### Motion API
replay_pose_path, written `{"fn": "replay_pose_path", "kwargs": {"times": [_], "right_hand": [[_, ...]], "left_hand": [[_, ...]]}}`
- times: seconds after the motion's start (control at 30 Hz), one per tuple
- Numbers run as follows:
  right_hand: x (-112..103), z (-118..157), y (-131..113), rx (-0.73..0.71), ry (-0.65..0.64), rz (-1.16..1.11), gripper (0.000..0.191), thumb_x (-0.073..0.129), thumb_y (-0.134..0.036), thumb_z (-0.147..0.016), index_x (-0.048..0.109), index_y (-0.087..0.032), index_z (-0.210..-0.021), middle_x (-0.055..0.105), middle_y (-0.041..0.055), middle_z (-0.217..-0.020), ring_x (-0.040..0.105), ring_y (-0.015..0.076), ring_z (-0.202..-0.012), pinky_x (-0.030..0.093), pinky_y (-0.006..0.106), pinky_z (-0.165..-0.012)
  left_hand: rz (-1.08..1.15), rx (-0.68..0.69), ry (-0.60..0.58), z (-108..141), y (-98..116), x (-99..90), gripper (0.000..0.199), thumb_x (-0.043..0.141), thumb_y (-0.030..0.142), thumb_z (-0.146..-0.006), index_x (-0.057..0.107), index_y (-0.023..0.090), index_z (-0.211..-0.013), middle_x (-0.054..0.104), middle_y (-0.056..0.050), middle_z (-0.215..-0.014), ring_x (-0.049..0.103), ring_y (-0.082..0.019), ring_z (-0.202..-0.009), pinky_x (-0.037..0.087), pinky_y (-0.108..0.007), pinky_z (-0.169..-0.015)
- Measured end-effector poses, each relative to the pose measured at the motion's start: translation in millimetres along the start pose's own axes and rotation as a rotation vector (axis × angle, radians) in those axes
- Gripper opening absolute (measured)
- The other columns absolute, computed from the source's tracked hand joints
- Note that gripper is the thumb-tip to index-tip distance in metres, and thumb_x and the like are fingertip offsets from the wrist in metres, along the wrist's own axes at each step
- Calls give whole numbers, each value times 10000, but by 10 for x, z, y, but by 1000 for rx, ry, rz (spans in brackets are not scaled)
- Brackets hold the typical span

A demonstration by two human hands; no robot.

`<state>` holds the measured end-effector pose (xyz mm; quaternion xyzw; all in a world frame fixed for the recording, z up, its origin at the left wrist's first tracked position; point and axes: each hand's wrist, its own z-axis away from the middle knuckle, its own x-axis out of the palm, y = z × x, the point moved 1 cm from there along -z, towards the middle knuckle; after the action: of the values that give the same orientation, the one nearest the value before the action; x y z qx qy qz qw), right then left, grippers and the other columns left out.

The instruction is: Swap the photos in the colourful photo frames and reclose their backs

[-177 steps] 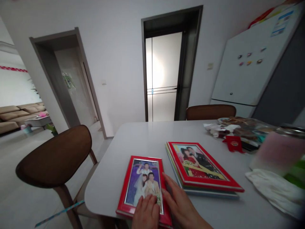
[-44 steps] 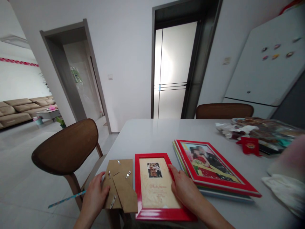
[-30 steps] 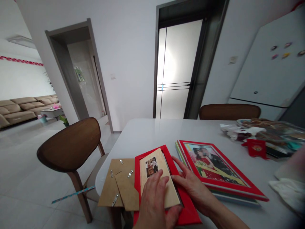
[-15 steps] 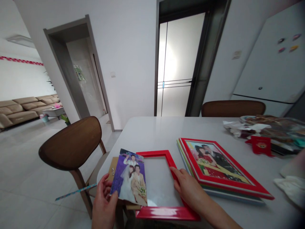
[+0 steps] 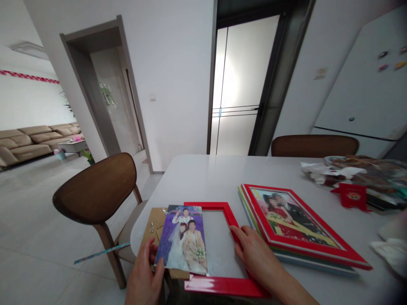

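My left hand (image 5: 146, 271) grips the lower left edge of a photo print (image 5: 187, 243) with a purple background and three people. The print overlaps the left side of a red picture frame (image 5: 227, 286) at the table's near edge. Around the frame's right side my right hand (image 5: 254, 254) is closed. Under the print, a brown backing board (image 5: 151, 222) with metal clips shows at the left. Right of my right hand lies a stack of frames, topped by a red frame (image 5: 352, 256) holding a couple's picture.
On the white table (image 5: 203, 173), a red packet (image 5: 352, 197) and plastic-wrapped items (image 5: 375, 169) lie at the right, near a white cloth (image 5: 392, 254). Brown chairs stand at the left (image 5: 98, 186) and far side (image 5: 314, 146).
The photo print has moved right with my left hand and turned more upright, lying further over the red frame. More of the backing board shows. My right hand keeps its hold.
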<state>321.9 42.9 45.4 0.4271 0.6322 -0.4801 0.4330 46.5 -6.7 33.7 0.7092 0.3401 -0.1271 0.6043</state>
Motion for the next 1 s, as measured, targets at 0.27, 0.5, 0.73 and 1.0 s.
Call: {"fn": "replay_pose_path", "kwargs": {"times": [0.27,0.5,0.73,1.0], "right_hand": [[-58,-14,-342,-6,12,-587,474,414,-253,-742,397,-120,-1196,530,127,-1077,538,189,-887,406,339,-809],[219,-215,-696,202,-142,-1443,602,493,-151,-630,303,-136,-1201,560,-31,-640,513,98,-510,389,207,-475],[-181,-203,-871,151,75,-1583,626,520,-130,-620,307,-176,-1207,553,-45,-670,492,72,-526,388,189,-502],[-510,-262,-805,165,100,-1580,654,557,-172,-613,297,-176,-1212,566,-33,-692,526,95,-549,417,210,-516]], "left_hand": [[-220,377,3,41,204,106,374,467,239,-734,462,153,-1098,533,-125,-1128,470,-250,-1069,384,-448,-893],[-288,551,-203,119,375,360,554,495,143,-637,418,136,-1185,426,-147,-1253,373,-282,-1156,345,-471,-925],[-289,600,-141,18,559,488,859,374,-30,-444,268,140,-1280,254,-125,-1359,221,-273,-1236,262,-489,-972],[-56,744,-83,-38,779,532,731,335,-39,-575,290,180,-1271,318,-98,-1335,276,-222,-1220,310,-442,-959]]}}
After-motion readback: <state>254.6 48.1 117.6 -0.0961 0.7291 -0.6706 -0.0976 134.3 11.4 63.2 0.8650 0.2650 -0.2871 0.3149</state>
